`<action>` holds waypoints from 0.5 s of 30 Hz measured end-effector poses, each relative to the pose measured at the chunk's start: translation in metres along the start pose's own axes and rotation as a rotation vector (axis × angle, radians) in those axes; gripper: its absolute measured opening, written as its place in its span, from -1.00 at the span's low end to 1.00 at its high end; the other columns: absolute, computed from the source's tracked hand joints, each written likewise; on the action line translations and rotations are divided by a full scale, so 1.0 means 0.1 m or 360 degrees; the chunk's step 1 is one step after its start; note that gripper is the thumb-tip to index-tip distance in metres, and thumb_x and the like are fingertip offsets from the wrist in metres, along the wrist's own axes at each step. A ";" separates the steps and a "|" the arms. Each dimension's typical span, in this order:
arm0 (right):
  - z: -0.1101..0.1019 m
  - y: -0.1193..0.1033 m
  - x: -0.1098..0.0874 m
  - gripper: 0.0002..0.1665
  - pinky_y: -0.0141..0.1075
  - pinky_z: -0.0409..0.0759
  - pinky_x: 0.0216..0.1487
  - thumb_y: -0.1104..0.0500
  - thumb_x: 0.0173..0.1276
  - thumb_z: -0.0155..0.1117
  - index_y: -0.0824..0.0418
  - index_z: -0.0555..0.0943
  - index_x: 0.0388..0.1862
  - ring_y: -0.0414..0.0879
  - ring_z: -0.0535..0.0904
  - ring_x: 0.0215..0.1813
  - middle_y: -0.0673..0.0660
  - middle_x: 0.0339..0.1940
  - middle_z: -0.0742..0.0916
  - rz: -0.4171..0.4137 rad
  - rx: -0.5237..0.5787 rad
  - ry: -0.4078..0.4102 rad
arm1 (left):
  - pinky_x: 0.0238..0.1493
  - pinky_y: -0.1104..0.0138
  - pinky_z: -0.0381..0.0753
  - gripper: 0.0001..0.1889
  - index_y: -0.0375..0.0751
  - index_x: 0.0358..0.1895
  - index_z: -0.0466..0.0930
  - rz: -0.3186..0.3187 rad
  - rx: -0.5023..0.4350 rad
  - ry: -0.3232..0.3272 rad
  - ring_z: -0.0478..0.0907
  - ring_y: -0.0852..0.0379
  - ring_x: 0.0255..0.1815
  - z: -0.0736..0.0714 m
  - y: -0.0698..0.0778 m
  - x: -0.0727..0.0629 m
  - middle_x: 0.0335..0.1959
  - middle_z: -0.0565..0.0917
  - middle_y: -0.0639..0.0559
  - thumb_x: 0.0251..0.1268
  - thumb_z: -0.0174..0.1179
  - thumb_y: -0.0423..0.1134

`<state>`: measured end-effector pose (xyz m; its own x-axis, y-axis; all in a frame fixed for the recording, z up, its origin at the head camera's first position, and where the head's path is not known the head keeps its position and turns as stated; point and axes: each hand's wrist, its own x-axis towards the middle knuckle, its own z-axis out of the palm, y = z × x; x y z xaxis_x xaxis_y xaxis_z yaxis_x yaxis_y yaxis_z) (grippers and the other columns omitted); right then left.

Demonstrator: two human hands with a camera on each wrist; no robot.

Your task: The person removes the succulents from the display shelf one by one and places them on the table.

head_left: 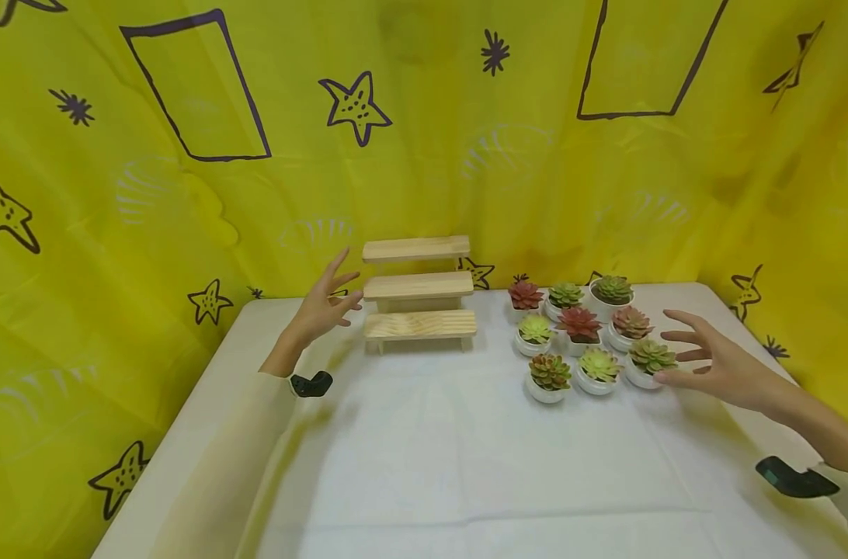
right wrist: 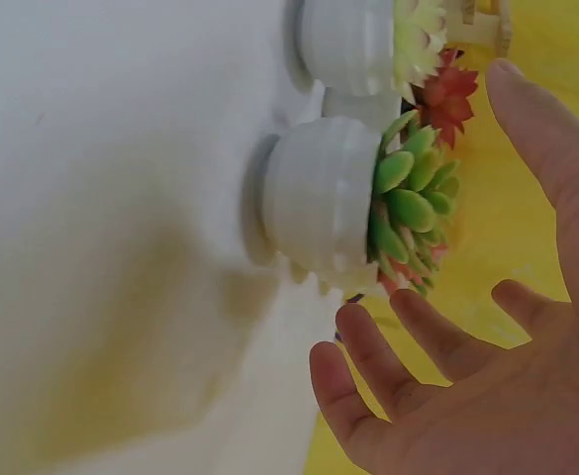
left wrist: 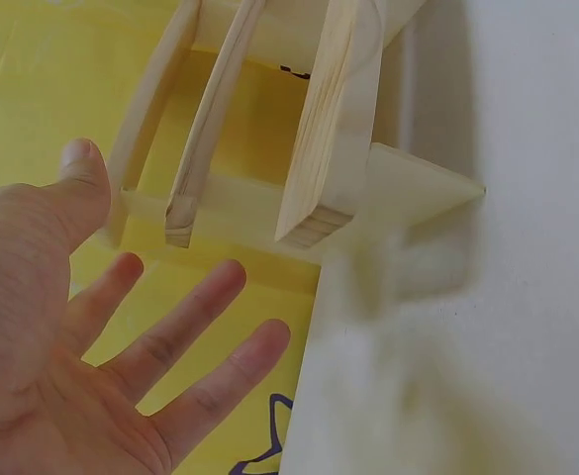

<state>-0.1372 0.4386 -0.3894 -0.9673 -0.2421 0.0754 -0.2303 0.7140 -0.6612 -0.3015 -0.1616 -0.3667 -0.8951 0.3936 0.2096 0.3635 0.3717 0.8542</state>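
A three-tier wooden stand (head_left: 420,324) stands toward the back of the white table. My left hand (head_left: 322,307) is just left of it, fingers spread and holding nothing; the left wrist view shows the stand's plank ends (left wrist: 319,226) beyond the fingertips. Right of the stand, several small succulents in white pots are grouped in rows. My right hand (head_left: 728,373) hovers at the right of this group, fingers spread and apart. Nearest to it is a green succulent (head_left: 651,355). In the right wrist view a white pot (right wrist: 319,193) with a green succulent (right wrist: 413,203) lies between thumb and fingers, not gripped.
Red rosettes (head_left: 579,324), a pale green one (head_left: 600,364) and a red-tipped green one (head_left: 550,372) stand close together in the group. A yellow curtain (head_left: 424,178) with starfish drawings hangs behind and beside the table (head_left: 501,473). Dark cameras sit on both wrists.
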 end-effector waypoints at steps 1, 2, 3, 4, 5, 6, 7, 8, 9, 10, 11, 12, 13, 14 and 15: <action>0.00 -0.02 0.00 0.21 -0.20 0.62 -0.11 0.23 0.37 0.47 0.26 -0.17 0.70 0.58 0.48 0.19 0.61 0.41 0.38 -0.0010 -0.0015 0.0013 | -0.20 -0.11 0.72 -0.12 0.22 0.71 -0.26 0.0000 0.0012 0.0000 0.61 -0.46 0.10 -0.01 0.00 -0.02 0.58 0.24 -0.28 0.59 0.13 -0.25; -0.01 -0.03 0.01 0.21 -0.26 0.60 -0.13 0.24 0.36 0.48 0.25 -0.16 0.70 0.58 0.48 0.19 0.60 0.41 0.38 -0.0020 -0.0031 0.0026 | -0.20 -0.08 0.73 -0.12 0.25 0.70 -0.25 -0.0006 0.0026 0.0003 0.61 -0.45 0.10 -0.02 0.00 -0.05 0.58 0.26 -0.27 0.59 0.14 -0.24; -0.01 -0.05 0.01 0.22 -0.21 0.60 -0.12 0.24 0.34 0.48 0.26 -0.15 0.69 0.58 0.48 0.18 0.59 0.41 0.38 -0.0028 -0.0041 0.0036 | -0.21 -0.06 0.73 -0.12 0.26 0.70 -0.25 -0.0008 0.0047 0.0004 0.62 -0.43 0.08 -0.03 0.00 -0.08 0.57 0.26 -0.27 0.59 0.14 -0.24; 0.00 -0.06 0.01 0.22 -0.19 0.60 -0.12 0.24 0.33 0.50 0.26 -0.14 0.69 0.58 0.48 0.18 0.58 0.41 0.37 -0.0037 -0.0056 0.0046 | -0.21 -0.04 0.74 -0.13 0.29 0.70 -0.24 -0.0010 0.0059 0.0008 0.63 -0.42 0.08 -0.04 0.00 -0.10 0.57 0.28 -0.26 0.59 0.14 -0.23; 0.00 -0.08 0.01 0.23 -0.11 0.60 -0.10 0.24 0.32 0.51 0.26 -0.13 0.69 0.58 0.47 0.18 0.58 0.41 0.37 -0.0053 -0.0072 0.0061 | -0.21 -0.03 0.74 -0.13 0.32 0.70 -0.24 -0.0011 0.0077 0.0009 0.64 -0.40 0.07 -0.04 0.00 -0.12 0.57 0.28 -0.24 0.59 0.14 -0.22; 0.00 -0.09 0.01 0.23 0.01 0.61 -0.08 0.24 0.31 0.52 0.26 -0.12 0.69 0.58 0.47 0.18 0.57 0.42 0.36 -0.0066 -0.0086 0.0074 | -0.22 0.00 0.74 -0.13 0.36 0.69 -0.23 -0.0013 0.0097 0.0013 0.66 -0.36 0.06 -0.05 0.01 -0.15 0.57 0.30 -0.22 0.59 0.15 -0.22; 0.00 -0.11 0.01 0.24 0.08 0.60 -0.06 0.24 0.29 0.53 0.25 -0.11 0.69 0.57 0.46 0.18 0.56 0.42 0.35 -0.0080 -0.0097 0.0089 | -0.22 0.01 0.75 -0.13 0.39 0.68 -0.22 -0.0011 0.0111 0.0015 0.67 -0.34 0.05 -0.05 0.02 -0.16 0.56 0.30 -0.20 0.59 0.15 -0.21; 0.00 -0.13 0.02 0.24 0.19 0.57 -0.06 0.24 0.28 0.54 0.25 -0.10 0.69 0.57 0.46 0.17 0.56 0.42 0.35 -0.0096 -0.0108 0.0105 | -0.22 0.03 0.75 -0.13 0.41 0.68 -0.22 -0.0003 0.0127 0.0014 0.68 -0.32 0.04 -0.06 0.03 -0.18 0.56 0.31 -0.20 0.59 0.15 -0.21; 0.00 -0.16 0.02 0.25 0.29 0.53 -0.06 0.24 0.27 0.55 0.24 -0.09 0.69 0.58 0.46 0.17 0.56 0.42 0.34 -0.0113 -0.0114 0.0121 | -0.21 0.04 0.75 -0.13 0.44 0.67 -0.22 0.0000 0.0138 0.0014 0.68 -0.30 0.04 -0.06 0.04 -0.20 0.56 0.31 -0.18 0.59 0.15 -0.20; 0.00 -0.18 0.03 0.25 0.35 0.50 -0.05 0.23 0.26 0.56 0.22 -0.08 0.69 0.58 0.45 0.17 0.55 0.43 0.33 -0.0130 -0.0125 0.0137 | -0.21 0.05 0.75 -0.14 0.47 0.67 -0.21 0.0000 0.0144 0.0014 0.69 -0.28 0.05 -0.07 0.05 -0.21 0.56 0.32 -0.16 0.59 0.15 -0.20; 0.00 -0.21 0.03 0.25 0.42 0.45 -0.06 0.23 0.25 0.56 0.20 -0.08 0.70 0.57 0.45 0.17 0.54 0.45 0.32 -0.0145 -0.0132 0.0150 | -0.21 0.06 0.75 -0.14 0.49 0.66 -0.21 0.0001 0.0155 0.0009 0.69 -0.26 0.05 -0.07 0.06 -0.22 0.56 0.33 -0.14 0.59 0.15 -0.19; 0.00 -0.24 0.04 0.26 0.44 0.43 -0.05 0.22 0.25 0.57 0.16 -0.07 0.70 0.56 0.45 0.17 0.53 0.45 0.33 -0.0157 -0.0144 0.0162 | -0.20 0.06 0.75 -0.14 0.52 0.65 -0.20 0.0001 0.0164 0.0006 0.69 -0.25 0.06 -0.07 0.07 -0.23 0.56 0.33 -0.12 0.59 0.15 -0.18; -0.01 -0.28 0.06 0.26 0.45 0.43 -0.05 0.21 0.24 0.58 0.13 -0.05 0.71 0.54 0.45 0.18 0.50 0.47 0.32 -0.0170 -0.0155 0.0176 | -0.19 0.06 0.75 -0.14 0.53 0.65 -0.20 0.0003 0.0170 0.0000 0.68 -0.26 0.07 -0.08 0.08 -0.24 0.56 0.33 -0.12 0.59 0.15 -0.18; -0.01 -0.31 0.08 0.27 0.46 0.42 -0.04 0.21 0.23 0.59 0.09 -0.04 0.71 0.52 0.46 0.20 0.48 0.48 0.32 -0.0177 -0.0168 0.0182 | -0.19 0.04 0.74 -0.14 0.54 0.64 -0.20 0.0003 0.0176 -0.0003 0.68 -0.27 0.08 -0.09 0.09 -0.25 0.56 0.33 -0.11 0.59 0.15 -0.18; -0.02 -0.35 0.10 0.27 0.47 0.42 -0.04 0.20 0.23 0.59 0.07 -0.04 0.71 0.51 0.45 0.21 0.47 0.49 0.32 -0.0189 -0.0179 0.0177 | -0.18 0.04 0.74 -0.15 0.56 0.64 -0.19 -0.0004 0.0183 -0.0004 0.68 -0.27 0.09 -0.10 0.09 -0.26 0.56 0.34 -0.09 0.59 0.16 -0.17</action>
